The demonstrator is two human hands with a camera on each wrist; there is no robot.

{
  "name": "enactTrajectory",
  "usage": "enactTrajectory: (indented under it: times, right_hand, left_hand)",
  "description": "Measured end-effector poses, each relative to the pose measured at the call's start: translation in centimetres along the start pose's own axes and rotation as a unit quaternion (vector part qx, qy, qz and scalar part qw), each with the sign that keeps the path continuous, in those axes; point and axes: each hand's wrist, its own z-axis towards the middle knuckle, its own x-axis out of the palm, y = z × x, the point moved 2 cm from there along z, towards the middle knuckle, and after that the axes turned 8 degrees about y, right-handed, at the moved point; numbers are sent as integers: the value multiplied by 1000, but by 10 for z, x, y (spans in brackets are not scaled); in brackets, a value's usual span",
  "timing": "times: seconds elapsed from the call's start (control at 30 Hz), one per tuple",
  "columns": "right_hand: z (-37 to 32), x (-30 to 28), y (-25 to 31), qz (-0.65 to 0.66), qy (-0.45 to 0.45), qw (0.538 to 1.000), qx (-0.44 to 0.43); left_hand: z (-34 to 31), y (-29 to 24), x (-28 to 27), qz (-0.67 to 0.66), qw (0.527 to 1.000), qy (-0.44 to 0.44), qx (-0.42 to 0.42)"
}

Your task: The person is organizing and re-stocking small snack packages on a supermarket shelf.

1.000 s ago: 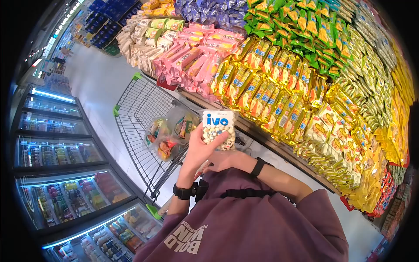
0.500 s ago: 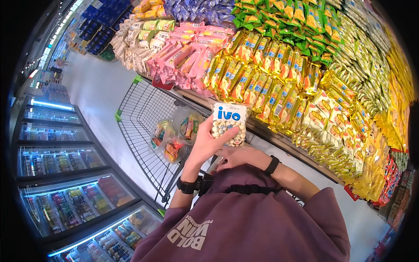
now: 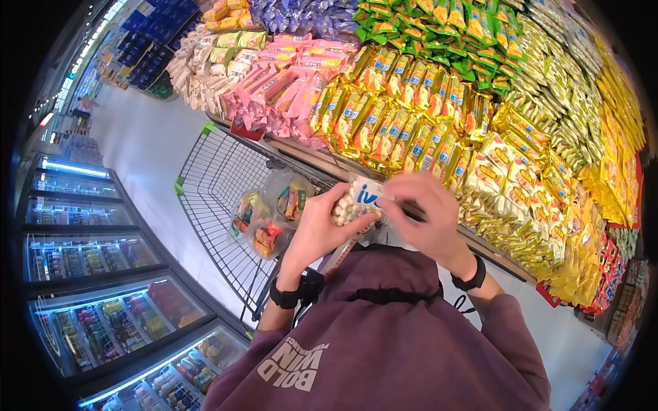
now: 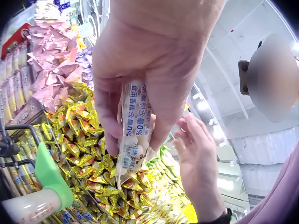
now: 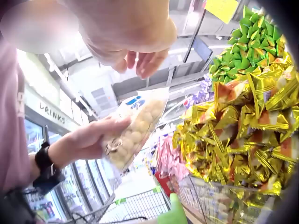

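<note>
My left hand (image 3: 321,229) grips a clear bag of small round cream-coloured balls (image 3: 346,211) with blue "ivo" lettering on its white top. The thumb lies across one face of the bag (image 5: 135,128), the fingers behind it. In the left wrist view the bag (image 4: 133,130) appears edge-on, with blue printing down its side. My right hand (image 3: 430,218) is raised beside the bag's top and hides part of the lettering in the head view. Seen from the right wrist, its loosely bent fingers (image 5: 148,64) hang above the bag with a gap between.
A shopping cart (image 3: 218,164) stands at my left, with plastic bags of packets (image 3: 266,240) at its near end. Heaped gold (image 3: 411,130), pink (image 3: 295,85) and green (image 3: 473,34) packets fill the display ahead and right. Glass-doored coolers (image 3: 89,260) line the left.
My right hand has risen from below the bag to beside its top. The bag, held in the left hand, swung right, then came back slightly left and tilted.
</note>
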Motion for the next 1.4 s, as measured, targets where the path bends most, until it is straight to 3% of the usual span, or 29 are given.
enactTrajectory:
  times: [0.13, 0.23, 0.33, 0.43, 0.47, 0.57, 0.8, 1.0, 1.23, 1.4]
  right_hand:
    - [17, 3, -17, 29, 67, 993, 89]
    - [5, 12, -33, 161, 67, 966, 191]
    - [1, 10, -36, 190, 30, 957, 217]
    - [-1, 3, -38, 236, -32, 943, 233]
    - [1, 0, -35, 232, -44, 943, 233]
    - [0, -1, -38, 265, -61, 935, 229]
    - [-3, 6, -38, 261, -80, 932, 237]
    - [3, 9, -40, 284, -98, 923, 240]
    - [12, -1, -42, 293, -101, 911, 271]
    - [-7, -4, -50, 298, -33, 911, 285]
  left_hand:
    - [3, -8, 10, 57, 996, -3, 72]
    - [5, -8, 9, 75, 995, -1, 72]
    - [1, -7, 5, 16, 997, -1, 74]
    - [-9, 7, -2, -100, 994, -23, -36]
    - [-12, 19, 2, -216, 975, -51, -23]
    - [-15, 30, -2, -318, 946, -70, 2]
    - [-20, 34, -5, -270, 956, -108, 49]
    - [-15, 26, 7, -358, 918, -159, 67]
    - [-17, 28, 20, -395, 918, -37, 20]
    - [-11, 35, 19, -418, 903, -78, 55]
